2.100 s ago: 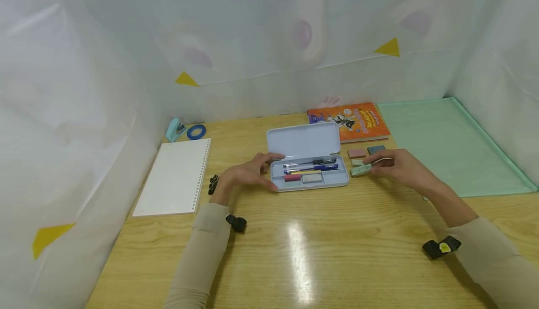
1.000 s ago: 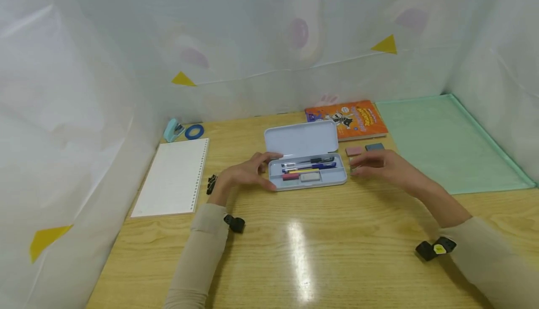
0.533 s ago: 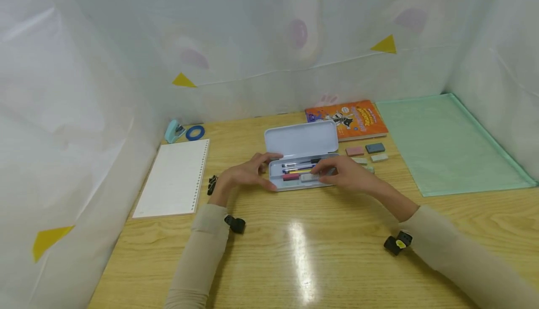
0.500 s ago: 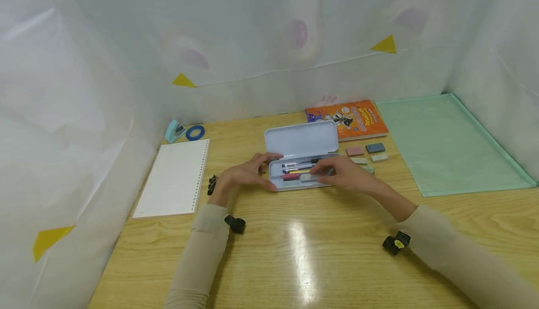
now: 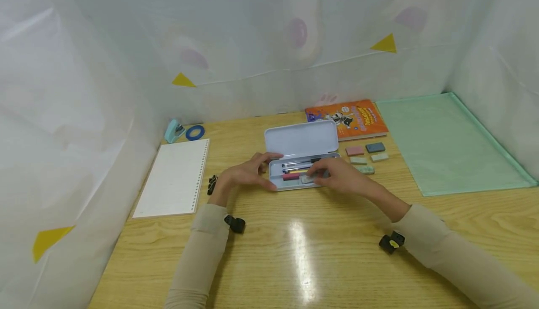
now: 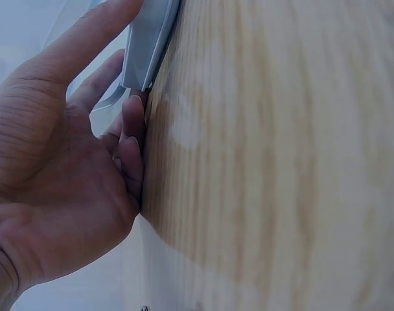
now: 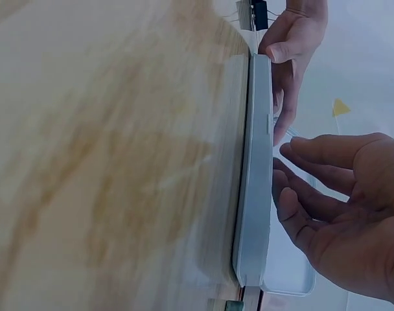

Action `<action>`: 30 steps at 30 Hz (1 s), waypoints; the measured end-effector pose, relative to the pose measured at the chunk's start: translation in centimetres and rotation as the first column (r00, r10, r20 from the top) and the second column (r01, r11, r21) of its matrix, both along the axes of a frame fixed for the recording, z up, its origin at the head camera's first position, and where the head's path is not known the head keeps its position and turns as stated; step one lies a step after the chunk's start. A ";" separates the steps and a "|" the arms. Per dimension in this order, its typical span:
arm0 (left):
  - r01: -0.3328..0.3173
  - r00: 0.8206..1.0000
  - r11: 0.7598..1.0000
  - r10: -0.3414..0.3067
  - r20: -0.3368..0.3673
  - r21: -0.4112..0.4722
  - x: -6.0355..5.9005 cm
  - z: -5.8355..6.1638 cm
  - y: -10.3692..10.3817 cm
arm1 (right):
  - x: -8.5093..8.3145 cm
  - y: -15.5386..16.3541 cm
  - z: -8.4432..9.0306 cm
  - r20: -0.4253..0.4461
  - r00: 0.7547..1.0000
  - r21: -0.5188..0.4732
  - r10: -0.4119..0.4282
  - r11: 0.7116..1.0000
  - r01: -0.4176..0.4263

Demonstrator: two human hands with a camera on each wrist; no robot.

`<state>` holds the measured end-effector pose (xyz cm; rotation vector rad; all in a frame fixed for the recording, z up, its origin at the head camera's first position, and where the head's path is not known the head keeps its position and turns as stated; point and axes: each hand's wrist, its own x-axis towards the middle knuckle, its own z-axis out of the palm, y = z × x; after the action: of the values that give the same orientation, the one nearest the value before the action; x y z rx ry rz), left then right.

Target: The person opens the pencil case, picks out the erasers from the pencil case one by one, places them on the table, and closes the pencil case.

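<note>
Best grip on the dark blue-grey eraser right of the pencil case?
Probably pinch the blue-grey eraser across its two long edges from straight above. It is a small flat block lying on the table, so only its edges offer purchase. The pink eraser sits close on its left and the orange book just behind, so a side approach looks cramped; the right hand is nearer.

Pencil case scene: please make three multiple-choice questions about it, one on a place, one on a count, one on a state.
1. Where is the orange book?
A. behind the pencil case
B. on the notebook
C. under the left hand

2. How many erasers lie on the table right of the case?
A. two
B. five
C. eight

3. The case lid is
A. shut
B. open
C. removed

Key: 1 A, the book lies beyond the case; 2 B, five small blocks show; 3 B, the lid stands raised while the left hand steadies the case.
</note>
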<state>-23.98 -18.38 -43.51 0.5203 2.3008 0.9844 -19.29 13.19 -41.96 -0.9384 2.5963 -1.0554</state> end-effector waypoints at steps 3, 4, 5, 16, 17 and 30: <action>0.006 1.000 1.000 -0.006 -0.004 0.003 0.0 0.0 0.0 | 0.0 0.0 -0.1 -0.006 1.000 0.005 -0.019 1.000 0.019; 0.005 1.000 1.000 -0.005 -0.004 0.003 -0.1 -0.1 0.0 | 0.0 0.0 -0.1 -0.006 1.000 0.008 -0.025 1.000 0.025; 0.002 1.000 1.000 -0.002 -0.002 0.003 -0.1 0.0 0.0 | 0.0 0.0 -0.1 -0.006 1.000 0.012 -0.030 0.999 0.030; 0.002 1.000 1.000 -0.002 -0.001 0.002 0.1 0.1 0.0 | -0.1 -0.5 0.0 -0.006 0.997 0.092 -0.071 0.993 0.071; -0.001 1.000 1.000 0.001 0.000 0.002 0.1 0.2 0.0 | -0.1 -0.5 0.0 -0.012 0.997 0.102 -0.073 0.992 0.074; -0.002 1.000 1.000 0.002 -0.008 -0.004 0.2 0.3 0.2 | 0.0 -1.1 -0.3 -0.004 0.992 0.083 -0.126 0.989 0.126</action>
<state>-23.76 -18.17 -43.18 0.5217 2.3104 0.9794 -19.27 12.13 -42.28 -0.7632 2.7065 -0.9674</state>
